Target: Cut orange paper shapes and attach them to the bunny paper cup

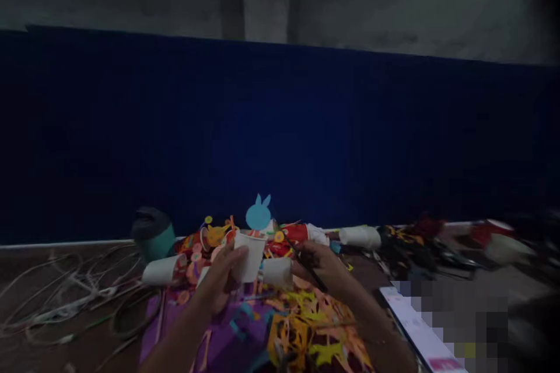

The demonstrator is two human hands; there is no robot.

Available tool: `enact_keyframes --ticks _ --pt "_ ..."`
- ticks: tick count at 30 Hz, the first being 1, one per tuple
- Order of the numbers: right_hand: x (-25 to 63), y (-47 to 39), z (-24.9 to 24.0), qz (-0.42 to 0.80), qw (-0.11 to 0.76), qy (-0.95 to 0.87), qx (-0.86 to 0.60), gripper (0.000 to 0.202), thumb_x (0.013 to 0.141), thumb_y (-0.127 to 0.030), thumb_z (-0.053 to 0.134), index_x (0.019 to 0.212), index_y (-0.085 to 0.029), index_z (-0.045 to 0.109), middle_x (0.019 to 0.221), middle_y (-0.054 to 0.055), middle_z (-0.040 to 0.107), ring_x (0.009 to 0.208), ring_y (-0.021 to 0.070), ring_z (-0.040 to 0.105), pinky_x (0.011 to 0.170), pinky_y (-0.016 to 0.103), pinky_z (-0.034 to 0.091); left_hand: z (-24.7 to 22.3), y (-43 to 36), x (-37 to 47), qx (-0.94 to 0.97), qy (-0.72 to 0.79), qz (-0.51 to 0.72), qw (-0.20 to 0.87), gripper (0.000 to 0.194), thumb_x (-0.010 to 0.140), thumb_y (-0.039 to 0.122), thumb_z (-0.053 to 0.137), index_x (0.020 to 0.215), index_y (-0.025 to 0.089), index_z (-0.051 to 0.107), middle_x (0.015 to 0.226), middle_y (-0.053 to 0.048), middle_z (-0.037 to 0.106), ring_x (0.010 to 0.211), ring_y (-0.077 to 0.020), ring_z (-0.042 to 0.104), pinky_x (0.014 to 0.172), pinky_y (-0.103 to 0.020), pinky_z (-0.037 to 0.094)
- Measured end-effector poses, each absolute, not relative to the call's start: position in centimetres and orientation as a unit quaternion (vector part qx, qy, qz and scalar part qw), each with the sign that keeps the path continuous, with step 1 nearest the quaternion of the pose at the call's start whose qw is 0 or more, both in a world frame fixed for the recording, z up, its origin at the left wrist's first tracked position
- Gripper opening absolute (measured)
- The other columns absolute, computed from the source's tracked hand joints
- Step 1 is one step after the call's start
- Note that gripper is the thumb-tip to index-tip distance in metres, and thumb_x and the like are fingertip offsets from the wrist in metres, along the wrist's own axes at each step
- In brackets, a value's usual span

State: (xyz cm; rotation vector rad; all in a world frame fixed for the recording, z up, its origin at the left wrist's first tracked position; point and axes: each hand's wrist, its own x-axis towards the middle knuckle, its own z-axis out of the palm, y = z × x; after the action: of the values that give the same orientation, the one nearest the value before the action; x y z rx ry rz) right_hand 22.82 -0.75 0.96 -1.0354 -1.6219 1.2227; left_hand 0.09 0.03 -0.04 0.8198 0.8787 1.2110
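Where the near edge lies, a flat purple sheet (231, 355) bears a tangle of yellow and orange paper offcuts (330, 352), so a good deal of cutting-out appears finished. To their right rests a slim phone with a lit screen (417, 326).

Just beyond, the left hand (227, 271) grips a plain white paper cup (249, 259) upright, while the right hand (321, 262) pinches a thin dark stick-like tool (315, 278), too blurred to identify. The cup's visible side is bare, so nothing seems done to that face yet.

Right above its rim stands a light-blue rabbit-head cutout (258, 215), already shaped but featureless as far as shows; whether it is fixed to the cup, I cannot tell.

Farther back, a yellow cat-eared paper piece (217, 235) also looks cut, near a red cup-like piece (297, 233). Another white cup (361, 238) lies on its side, seemingly undecorated.
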Motion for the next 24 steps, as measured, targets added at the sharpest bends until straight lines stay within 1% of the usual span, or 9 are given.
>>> enact_keyframes --ticks 6,8,11,12,14,17,19,21,24 --pt "23.0 -0.4 0.1 0.462 0.428 -0.646 -0.430 0.023 0.069 -0.034 0.069 0.079 -0.018 0.055 0.055 -0.006 0.045 0.047 0.0074 0.038 0.042 0.019 0.027 0.1 0.1 0.4 0.377 0.377 0.538 0.653 0.044 0.069 0.030 0.067 0.111 0.019 0.057 0.103 -0.005 0.068 0.093 -0.0213 0.062 0.064 -0.022 0.049" --pt "23.7 -0.3 -0.1 0.466 0.419 -0.644 -0.439 0.023 0.071 -0.035 0.067 0.082 -0.019 0.055 0.053 -0.007 0.044 0.043 0.0071 0.037 0.040 0.019 0.027 0.3 0.0 0.6 0.393 0.374 0.538 0.645 0.044 0.069 0.031 0.067 0.110 0.018 0.058 0.104 -0.006 0.067 0.094 -0.0227 0.062 0.065 -0.023 0.049" --pt "25.4 -0.5 0.2 0.455 0.391 -0.641 -0.478 0.029 0.070 -0.035 0.066 0.091 -0.021 0.052 0.052 -0.008 0.045 0.041 0.0081 0.041 0.040 0.019 0.029 0.4 -0.1 1.5 0.424 0.370 0.552 0.615 0.045 0.069 0.032 0.067 0.110 0.018 0.058 0.105 -0.008 0.066 0.096 -0.0242 0.061 0.068 -0.025 0.049" --pt "26.0 -0.6 0.4 0.435 0.374 -0.646 -0.503 0.031 0.068 -0.034 0.068 0.092 -0.021 0.052 0.052 -0.008 0.047 0.042 0.0087 0.043 0.040 0.019 0.029 0.4 -0.1 1.8 0.430 0.373 0.563 0.599 0.046 0.068 0.032 0.068 0.111 0.018 0.057 0.105 -0.008 0.066 0.096 -0.0246 0.061 0.069 -0.026 0.049" --pt "26.9 -1.0 0.7 0.378 0.310 -0.676 -0.551 0.035 0.062 -0.032 0.071 0.089 -0.021 0.053 0.054 -0.007 0.052 0.044 0.0096 0.045 0.040 0.019 0.028 0.2 -0.1 2.3 0.439 0.374 0.588 0.567 0.051 0.066 0.031 0.070 0.114 0.018 0.055 0.102 -0.008 0.067 0.096 -0.0246 0.061 0.073 -0.027 0.048" --pt "26.6 -1.7 0.7 0.285 0.200 -0.752 -0.560 0.030 0.058 -0.032 0.072 0.082 -0.020 0.059 0.061 -0.002 0.060 0.052 0.0116 0.051 0.043 0.020 0.027 0.0 0.0 2.7 0.462 0.376 0.605 0.529 0.061 0.064 0.030 0.073 0.119 0.020 0.050 0.100 -0.007 0.068 0.093 -0.0242 0.062 0.075 -0.029 0.048" --pt "25.5 -2.1 0.2 0.226 0.156 -0.783 -0.558 0.031 0.058 -0.034 0.071 0.084 -0.020 0.062 0.070 0.001 0.064 0.059 0.0144 0.055 0.047 0.021 0.029 0.0 -0.1 2.8 0.483 0.379 0.601 0.512 0.064 0.063 0.030 0.074 0.121 0.020 0.048 0.103 -0.007 0.067 0.094 -0.0243 0.062 0.077 -0.030 0.048" --pt "24.0 -2.4 -0.8 0.173 0.132 -0.791 -0.572 0.030 0.060 -0.033 0.068 0.085 -0.019 0.064 0.080 0.005 0.066 0.067 0.0179 0.058 0.051 0.023 0.033 0.1 -0.2 2.9 0.500 0.384 0.597 0.496 0.064 0.063 0.029 0.073 0.120 0.020 0.048 0.106 -0.008 0.066 0.096 -0.0243 0.061 0.080 -0.030 0.047" --pt "21.9 -2.4 -2.7 0.135 0.101 -0.810 -0.561 0.025 0.065 -0.024 0.060 0.088 -0.016 0.066 0.089 0.010 0.067 0.081 0.0225 0.060 0.062 0.025 0.038 0.2 -0.3 3.1 0.518 0.400 0.583 0.480 0.061 0.063 0.030 0.073 0.117 0.020 0.049 0.106 -0.009 0.065 0.097 -0.0248 0.061 0.080 -0.031 0.047"
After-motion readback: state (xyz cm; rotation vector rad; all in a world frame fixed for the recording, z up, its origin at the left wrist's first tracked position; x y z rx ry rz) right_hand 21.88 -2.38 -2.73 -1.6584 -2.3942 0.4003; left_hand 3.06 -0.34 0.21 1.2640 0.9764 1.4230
